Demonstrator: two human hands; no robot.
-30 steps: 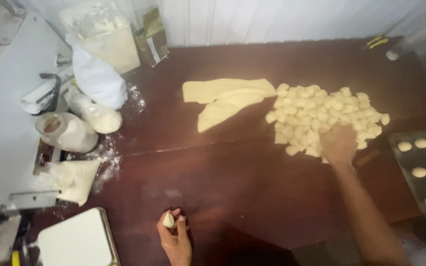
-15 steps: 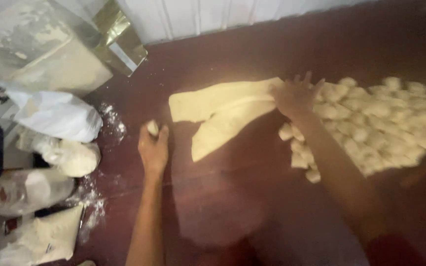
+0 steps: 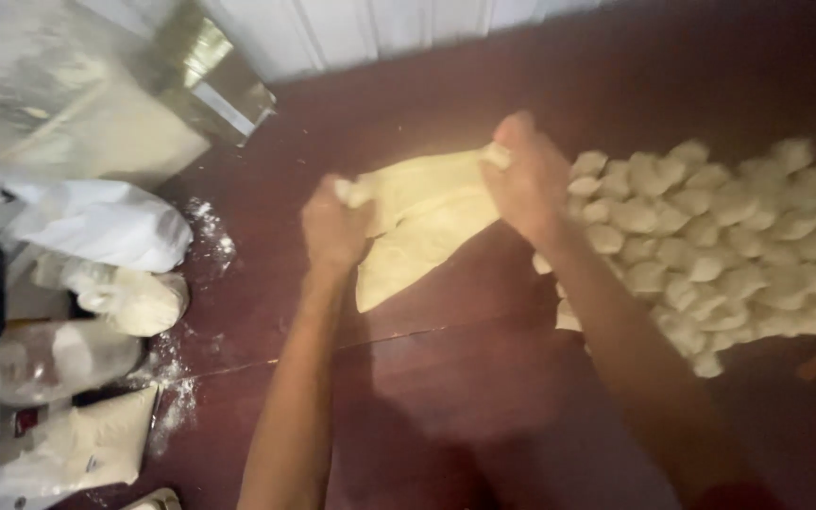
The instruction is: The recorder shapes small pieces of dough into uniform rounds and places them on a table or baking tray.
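A flat sheet of pale yellow dough (image 3: 422, 227) lies on the dark red-brown table (image 3: 399, 406). My left hand (image 3: 334, 225) grips the sheet's left edge. My right hand (image 3: 527, 179) pinches its upper right corner, lifting that end a little. Just right of my right hand spreads a heap of several small cut dough pieces (image 3: 710, 246). The picture is blurred by motion.
At the left stand a white flour bag (image 3: 106, 227), a floury clear bag (image 3: 129, 297), a jar (image 3: 44, 359) and another pale bag (image 3: 77, 444). Spilled flour (image 3: 205, 241) dusts the table beside them. A large clear bag (image 3: 87, 104) and a white slatted wall (image 3: 380, 24) lie behind.
My view moved closer and left. My left hand came up from the near table edge to the sheet's left edge. My right hand left the heap and took the sheet's right corner.
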